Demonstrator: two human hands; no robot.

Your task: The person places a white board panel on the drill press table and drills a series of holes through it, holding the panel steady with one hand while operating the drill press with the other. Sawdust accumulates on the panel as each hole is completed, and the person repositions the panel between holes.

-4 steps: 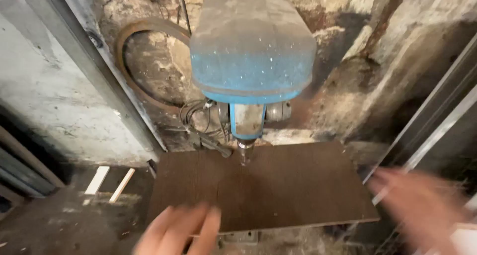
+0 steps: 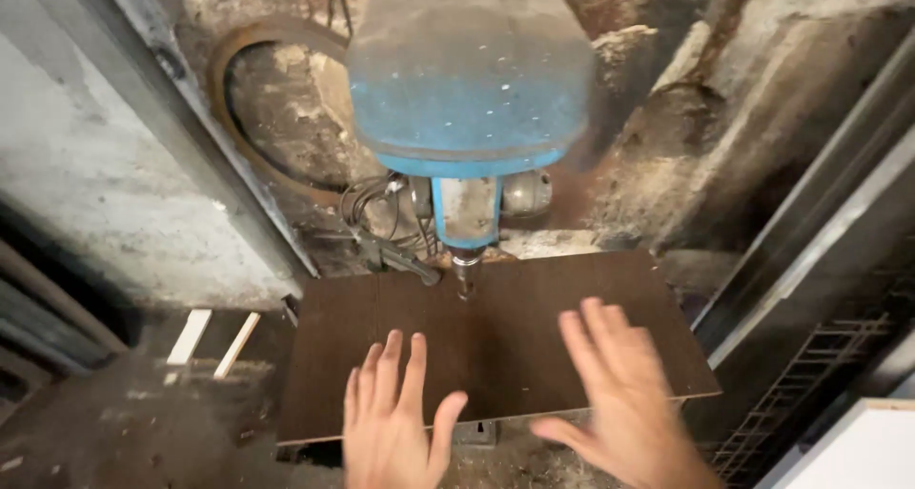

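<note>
A dark brown flat board [image 2: 496,327] lies under the blue drill press head [image 2: 467,79], whose bit [image 2: 465,281] points down at the board's far middle. My left hand [image 2: 396,413] hovers open, fingers spread, over the board's near edge. My right hand [image 2: 620,394] is also open with its fingers apart, over the board's near right part, slightly blurred. Neither hand holds anything.
A grimy wall with a round rusty ring [image 2: 276,108] stands behind the press. Cables and a dark handle [image 2: 391,251] hang beside the spindle. Two pale wooden strips [image 2: 210,341] lie at the left. A metal rail [image 2: 820,251] runs along the right, with a white panel [image 2: 858,451] below.
Both hands have moved up and forward over the board; my right hand came in from the far right edge toward the board.
</note>
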